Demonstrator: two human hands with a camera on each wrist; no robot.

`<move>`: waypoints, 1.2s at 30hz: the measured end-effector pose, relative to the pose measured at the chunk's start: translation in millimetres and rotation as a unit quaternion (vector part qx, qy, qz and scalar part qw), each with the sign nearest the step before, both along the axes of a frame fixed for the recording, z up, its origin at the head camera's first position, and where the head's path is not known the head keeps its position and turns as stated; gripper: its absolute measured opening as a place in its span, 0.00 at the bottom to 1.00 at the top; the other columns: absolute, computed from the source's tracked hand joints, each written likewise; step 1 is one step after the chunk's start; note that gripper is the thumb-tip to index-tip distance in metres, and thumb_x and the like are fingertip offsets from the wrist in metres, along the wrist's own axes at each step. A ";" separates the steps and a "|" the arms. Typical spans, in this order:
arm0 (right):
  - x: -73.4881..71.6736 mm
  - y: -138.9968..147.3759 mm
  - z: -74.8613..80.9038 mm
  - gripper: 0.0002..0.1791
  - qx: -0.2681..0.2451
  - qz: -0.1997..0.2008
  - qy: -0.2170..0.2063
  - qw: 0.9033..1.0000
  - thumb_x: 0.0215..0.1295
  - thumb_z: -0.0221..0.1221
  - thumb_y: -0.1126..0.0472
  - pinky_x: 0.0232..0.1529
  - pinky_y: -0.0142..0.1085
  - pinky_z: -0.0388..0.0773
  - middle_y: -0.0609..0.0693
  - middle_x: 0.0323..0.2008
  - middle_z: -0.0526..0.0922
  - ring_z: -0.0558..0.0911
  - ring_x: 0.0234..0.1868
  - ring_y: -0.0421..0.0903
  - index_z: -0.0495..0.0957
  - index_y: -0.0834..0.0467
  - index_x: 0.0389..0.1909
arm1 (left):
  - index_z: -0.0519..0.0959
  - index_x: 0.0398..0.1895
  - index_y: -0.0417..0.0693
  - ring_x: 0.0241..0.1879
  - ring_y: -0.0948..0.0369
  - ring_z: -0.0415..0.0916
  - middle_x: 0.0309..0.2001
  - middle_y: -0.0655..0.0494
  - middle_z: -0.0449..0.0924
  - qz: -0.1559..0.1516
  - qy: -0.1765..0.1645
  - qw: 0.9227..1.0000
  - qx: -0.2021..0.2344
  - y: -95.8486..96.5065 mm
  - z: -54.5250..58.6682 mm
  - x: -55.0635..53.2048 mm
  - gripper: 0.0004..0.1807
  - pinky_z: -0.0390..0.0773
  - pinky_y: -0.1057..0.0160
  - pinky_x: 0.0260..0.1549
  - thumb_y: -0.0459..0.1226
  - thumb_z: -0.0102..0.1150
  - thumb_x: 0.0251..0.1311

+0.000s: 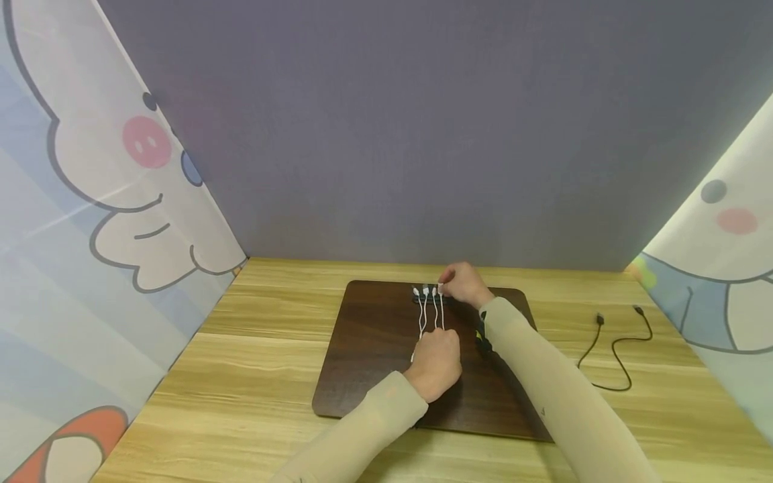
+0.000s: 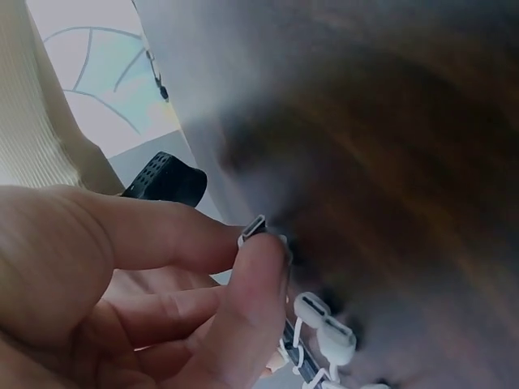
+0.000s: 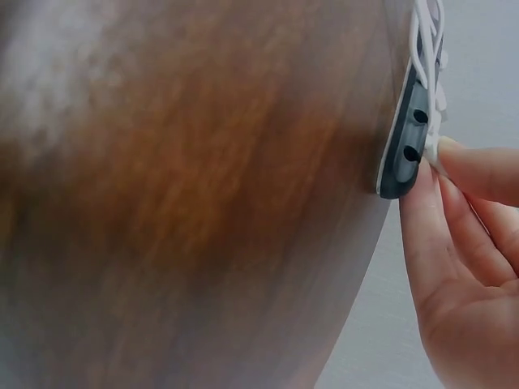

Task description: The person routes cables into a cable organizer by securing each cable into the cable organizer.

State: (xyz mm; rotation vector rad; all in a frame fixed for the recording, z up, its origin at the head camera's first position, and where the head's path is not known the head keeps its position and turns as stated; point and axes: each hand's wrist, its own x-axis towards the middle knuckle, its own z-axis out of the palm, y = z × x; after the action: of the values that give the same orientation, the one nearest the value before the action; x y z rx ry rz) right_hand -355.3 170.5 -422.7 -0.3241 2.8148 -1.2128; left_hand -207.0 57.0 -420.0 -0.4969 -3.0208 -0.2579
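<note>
My left hand (image 1: 436,365), over the dark board, pinches a white cable's connector (image 2: 253,230) between thumb and forefinger; its metal tip shows in the left wrist view. Two more white connectors (image 2: 336,340) lie beside those fingers. At the board's far edge, my right hand (image 1: 465,283) pinches a white cable (image 1: 443,312) near its plug. The right fingers are at the end of a dark cable holder (image 3: 401,154), whose two nearest slots show no cable in them. Several white cables (image 1: 421,315) run from the holder toward my left hand, which partly covers them.
The brown board (image 1: 356,355) lies on a light wood-grain table (image 1: 253,349). To its right is a curved black cable (image 1: 630,376) with plugs at its ends. A grey wall (image 1: 386,168) stands behind, with cartoon-printed curtains at both sides.
</note>
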 end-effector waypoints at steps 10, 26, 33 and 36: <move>-0.4 -1.3 -0.7 0.06 0.021 0.000 0.008 1.000 0.59 0.66 0.69 0.46 0.50 0.78 0.58 0.38 0.84 0.81 0.40 0.55 0.83 0.65 0.38 | 0.85 0.25 0.46 0.24 0.54 0.84 0.23 0.51 0.84 0.008 -0.008 1.000 -0.018 0.6 0.7 0.1 0.05 0.81 0.60 0.16 0.35 0.71 0.56; -0.7 -2.6 -2.3 0.07 0.034 -0.010 0.005 0.999 0.58 0.66 0.68 0.43 0.48 0.79 0.58 0.41 0.84 0.81 0.42 0.56 0.84 0.64 0.37 | 0.86 0.29 0.47 0.27 0.55 0.85 0.26 0.51 0.84 0.011 -0.035 0.999 -0.032 0.4 1.3 -0.1 0.03 0.82 0.60 0.20 0.36 0.72 0.57; -1.7 -1.2 -3.5 0.08 0.040 -0.002 0.005 0.999 0.61 0.66 0.67 0.44 0.48 0.80 0.59 0.41 0.85 0.82 0.44 0.57 0.85 0.65 0.40 | 0.84 0.26 0.47 0.26 0.54 0.85 0.24 0.51 0.84 0.009 -0.038 0.999 -0.010 0.8 -1.3 0.4 0.05 0.82 0.60 0.19 0.35 0.71 0.57; -0.8 -1.7 -2.8 0.08 0.040 0.003 0.005 0.999 0.63 0.65 0.67 0.46 0.49 0.79 0.60 0.42 0.85 0.82 0.45 0.58 0.84 0.67 0.41 | 0.84 0.26 0.46 0.28 0.52 0.85 0.25 0.51 0.84 0.017 -0.048 0.999 0.007 -0.3 -1.1 -1.7 0.05 0.81 0.58 0.19 0.34 0.71 0.56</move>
State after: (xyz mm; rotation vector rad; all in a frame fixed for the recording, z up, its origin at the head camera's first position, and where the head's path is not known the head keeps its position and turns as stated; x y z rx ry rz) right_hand -356.1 168.8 -425.5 -0.3336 2.8596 -1.0978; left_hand -208.7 56.7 -421.1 -0.4447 -3.1156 -0.3082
